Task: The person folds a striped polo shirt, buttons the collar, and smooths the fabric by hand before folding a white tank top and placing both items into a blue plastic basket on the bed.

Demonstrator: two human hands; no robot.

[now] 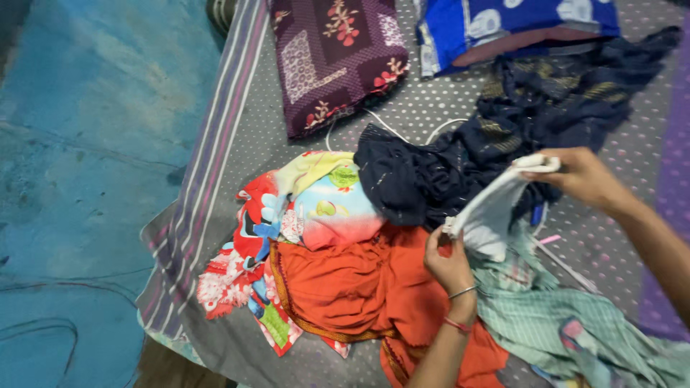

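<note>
the small white soft cloth garment (pixel 492 212) hangs stretched between both hands, just above the orange crumpled cloth (pixel 359 284) on the bed with the grey dotted sheet (pixel 287 129). the left hand (pixel 447 259) has its grip pinched shut on the lower corner, and the right hand (pixel 582 174) holds the upper edge in closed fingers. it looks light, limp and not slippery, best held at hems or corners. its long axis slants from beside the orange cloth up toward the dark navy cloth (pixel 431 172).
</note>
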